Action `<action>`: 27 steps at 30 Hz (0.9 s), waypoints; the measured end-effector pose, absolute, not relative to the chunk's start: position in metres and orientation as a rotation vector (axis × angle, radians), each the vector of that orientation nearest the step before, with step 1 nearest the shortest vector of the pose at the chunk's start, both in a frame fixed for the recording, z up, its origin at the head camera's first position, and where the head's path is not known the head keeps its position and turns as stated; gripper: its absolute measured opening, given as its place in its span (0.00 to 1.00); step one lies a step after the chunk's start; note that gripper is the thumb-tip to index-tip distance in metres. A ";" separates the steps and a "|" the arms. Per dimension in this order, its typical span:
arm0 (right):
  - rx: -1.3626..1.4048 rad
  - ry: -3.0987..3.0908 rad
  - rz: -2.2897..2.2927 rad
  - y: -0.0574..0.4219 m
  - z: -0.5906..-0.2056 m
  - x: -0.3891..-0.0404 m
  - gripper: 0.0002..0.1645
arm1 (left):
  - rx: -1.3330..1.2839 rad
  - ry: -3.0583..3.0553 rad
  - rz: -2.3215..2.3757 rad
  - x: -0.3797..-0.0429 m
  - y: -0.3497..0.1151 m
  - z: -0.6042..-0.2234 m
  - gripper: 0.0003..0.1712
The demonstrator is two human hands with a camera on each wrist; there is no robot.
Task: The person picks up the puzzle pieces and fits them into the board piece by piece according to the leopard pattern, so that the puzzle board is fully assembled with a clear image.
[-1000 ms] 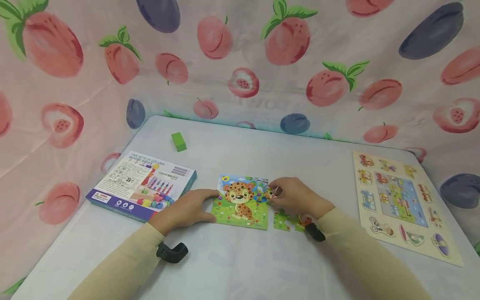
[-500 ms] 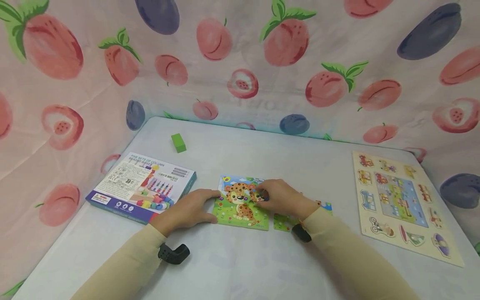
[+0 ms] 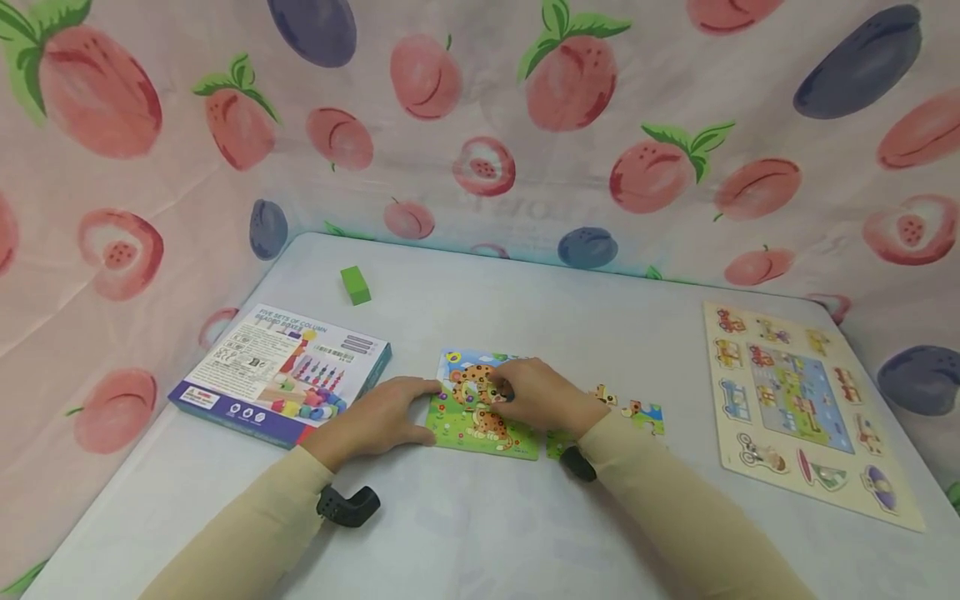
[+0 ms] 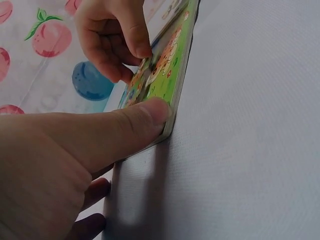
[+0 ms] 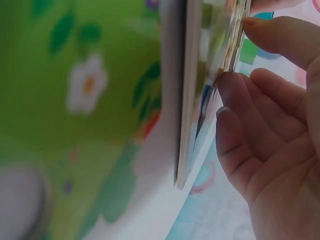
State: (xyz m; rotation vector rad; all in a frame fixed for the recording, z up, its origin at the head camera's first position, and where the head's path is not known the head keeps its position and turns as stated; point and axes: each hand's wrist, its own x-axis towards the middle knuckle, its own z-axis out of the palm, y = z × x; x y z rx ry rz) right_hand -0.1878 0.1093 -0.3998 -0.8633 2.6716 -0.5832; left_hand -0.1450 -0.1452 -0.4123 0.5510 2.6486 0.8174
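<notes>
A leopard jigsaw puzzle board (image 3: 450,433) lies at the middle of the table. My left hand (image 3: 378,417) stays at its left side, with the index finger along the edge and the thumb (image 4: 142,117) pressing on the near corner. Above the leopard's face, my right hand (image 3: 543,396) pinches a jigsaw piece (image 3: 496,397) between thumb and fingertips. That hand covers the right part of the picture. Several loose jigsaw pieces (image 3: 647,415) lie to the right of the board, some hidden behind the right wrist.
A flat bead-set box (image 3: 281,375) lies at left, with a green block (image 3: 356,285) behind it. On the right is a wooden vehicle puzzle (image 3: 806,408). A fruit-printed cloth (image 3: 525,217) rises at the back and sides.
My right hand has carried the jigsaw piece leftward, from the board's right edge to over the leopard's face. More loose pieces show behind it. The left hand has kept its place.
</notes>
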 end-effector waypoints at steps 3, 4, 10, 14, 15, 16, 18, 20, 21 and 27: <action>-0.851 2.668 -0.568 0.104 -0.400 -0.188 0.22 | 0.551 2.648 0.813 -0.145 -0.146 -0.412 0.40; -0.853 2.671 -0.560 0.103 -0.400 -0.189 0.21 | 0.549 2.647 0.812 -0.145 -0.146 -0.412 0.40; -0.876 2.683 -0.518 0.093 -0.396 -0.189 0.19 | 0.539 2.645 0.811 -0.146 -0.145 -0.412 0.41; -0.864 2.666 -0.504 0.087 -0.394 -0.188 0.19 | 0.538 2.644 0.814 -0.145 -0.146 -0.413 0.41; -0.862 2.661 -0.502 0.086 -0.394 -0.188 0.18 | 0.541 2.644 0.815 -0.145 -0.146 -0.413 0.41; -0.859 2.661 -0.496 0.085 -0.394 -0.188 0.18 | 0.543 2.645 0.815 -0.146 -0.146 -0.413 0.41; -0.866 2.659 -0.490 0.083 -0.395 -0.188 0.17 | 0.549 2.648 0.815 -0.146 -0.146 -0.413 0.41; -0.892 2.663 -0.476 0.081 -0.396 -0.189 0.12 | 0.555 2.651 0.813 -0.146 -0.146 -0.414 0.41; -0.906 2.663 -0.476 0.081 -0.396 -0.189 0.09 | 0.555 2.653 0.812 -0.146 -0.146 -0.414 0.41; -0.937 2.666 -0.470 0.077 -0.397 -0.190 0.07 | 0.556 2.652 0.810 -0.146 -0.146 -0.413 0.41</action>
